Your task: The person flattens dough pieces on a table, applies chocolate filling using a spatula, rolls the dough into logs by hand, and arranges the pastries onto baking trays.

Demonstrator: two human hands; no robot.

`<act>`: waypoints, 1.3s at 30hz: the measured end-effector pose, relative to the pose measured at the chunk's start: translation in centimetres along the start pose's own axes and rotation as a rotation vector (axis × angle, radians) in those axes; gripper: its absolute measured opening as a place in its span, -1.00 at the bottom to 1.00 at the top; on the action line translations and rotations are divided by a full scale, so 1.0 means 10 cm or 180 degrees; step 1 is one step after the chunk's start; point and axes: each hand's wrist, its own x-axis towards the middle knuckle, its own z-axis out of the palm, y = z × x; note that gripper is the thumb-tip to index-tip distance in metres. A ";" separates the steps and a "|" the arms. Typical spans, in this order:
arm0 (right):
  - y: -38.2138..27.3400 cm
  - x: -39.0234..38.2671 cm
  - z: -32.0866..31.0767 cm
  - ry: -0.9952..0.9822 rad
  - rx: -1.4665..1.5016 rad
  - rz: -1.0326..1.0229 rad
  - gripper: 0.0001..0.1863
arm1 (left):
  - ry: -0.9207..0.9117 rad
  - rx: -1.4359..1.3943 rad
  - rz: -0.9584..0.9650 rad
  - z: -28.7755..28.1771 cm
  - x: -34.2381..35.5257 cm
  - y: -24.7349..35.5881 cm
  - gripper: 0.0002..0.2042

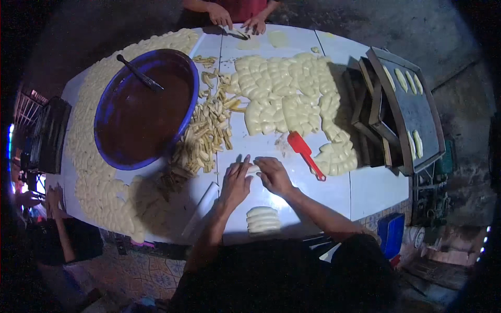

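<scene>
1. We stand at a white bench [378, 190], the largest thing before us, with a co-worker's hands [221, 15] at work along its far edge
2. Down its left side we see a broad spread of pale dough pieces [94, 141], packed close together
3. Beside that spread sits a big blue basin [195, 99] with a brown mass inside, a dark-handled tool [138, 73] leaning over its rim
4. On our right, metal trays are stacked unevenly; the tilted top tray [417, 112] bears several long pale pieces in two groups
5. Near the middle we have a second patch of dough [284, 78], and between it and the basin a heap of yellowish strips [206, 130]
6. A red spatula [298, 145] lies just beside that patch, its handle pointing towards us
7. Close to our body is a short row of rolled pieces [263, 220], side by side
8. Our left hand [237, 180] is open, fingers stretched out; our right hand [274, 175] is loosely curved, and we cannot tell whether it grips anything
9. Smallest, a pale dough roll [254, 169] lies between both hands, partly hidden by the fingers
</scene>
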 end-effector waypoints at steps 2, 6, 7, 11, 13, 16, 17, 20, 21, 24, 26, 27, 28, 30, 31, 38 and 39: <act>-0.04 0.03 0.02 -0.0053 0.0378 0.0284 -0.68 | 0.0553 -0.0102 0.0039 -0.02 0.05 0.03 -0.35; -0.27 0.03 -0.22 -0.0731 0.1573 0.1642 -0.81 | -0.0112 -0.1204 -0.0895 -0.16 -0.16 0.06 -0.59; -0.24 -0.13 -0.28 -0.0841 0.1795 0.1451 -0.79 | -0.0436 -0.1558 -0.1182 -0.26 -0.22 0.21 -0.62; -0.36 -0.58 -0.51 -0.1660 0.1250 0.0985 -0.72 | -0.1010 -0.0983 -0.0740 -0.27 -0.63 0.43 -0.58; -0.39 -0.74 -0.50 -0.1484 0.1174 0.0803 -0.57 | -0.0569 -0.0822 -0.0376 -0.23 -0.84 0.46 -0.58; -0.63 -0.75 -0.51 -0.1338 0.1029 0.1335 -0.56 | -0.0083 -0.0896 -0.0792 -0.22 -0.96 0.56 -0.55; -0.60 -0.82 -0.45 -0.1489 0.0774 0.1085 -0.52 | 0.0027 -0.0894 -0.1231 -0.23 -0.98 0.67 -0.57; -0.66 -0.89 -0.51 -0.1080 0.0271 0.0678 -0.51 | -0.0301 -0.0394 -0.1453 -0.24 -1.03 0.67 -0.57; -0.67 -0.88 -0.50 -0.1062 0.0271 0.0670 -0.51 | -0.0336 -0.0333 -0.1563 -0.25 -1.01 0.69 -0.61; -0.66 -0.88 -0.44 -0.1054 0.0360 0.0859 -0.56 | -0.0601 -0.0225 -0.1251 -0.20 -0.83 0.57 -0.72; -0.46 -0.82 -0.32 -0.1181 0.0095 0.0833 -0.60 | -0.0621 -0.0154 -0.1186 -0.19 -0.71 0.50 -0.82; -0.39 -0.74 -0.32 -0.1336 0.0392 0.0868 -0.62 | -0.0623 -0.0584 -0.1442 -0.12 -0.71 0.33 -0.83; -0.36 -0.67 -0.37 -0.1464 0.0683 0.0933 -0.65 | -0.0664 -0.1022 -0.1672 -0.15 -0.63 0.32 -0.84; -0.33 -0.60 -0.52 -0.1192 0.0922 0.0964 -0.71 | -0.0848 -0.0979 -0.1593 -0.22 -0.48 0.30 -0.78; -0.30 -0.57 -0.56 -0.1228 0.0678 0.0811 -0.72 | -0.0649 -0.0836 -0.1393 -0.17 -0.46 0.22 -0.73; -0.49 -0.47 -0.22 -0.0570 -0.0570 -0.0328 -0.29 | -0.0574 -0.1569 -0.2175 0.08 -0.37 -0.10 -0.51; -0.43 -0.50 -0.08 -0.0670 -0.0600 -0.0604 -0.36 | -0.0327 -0.1945 -0.2162 0.11 -0.38 -0.06 -0.51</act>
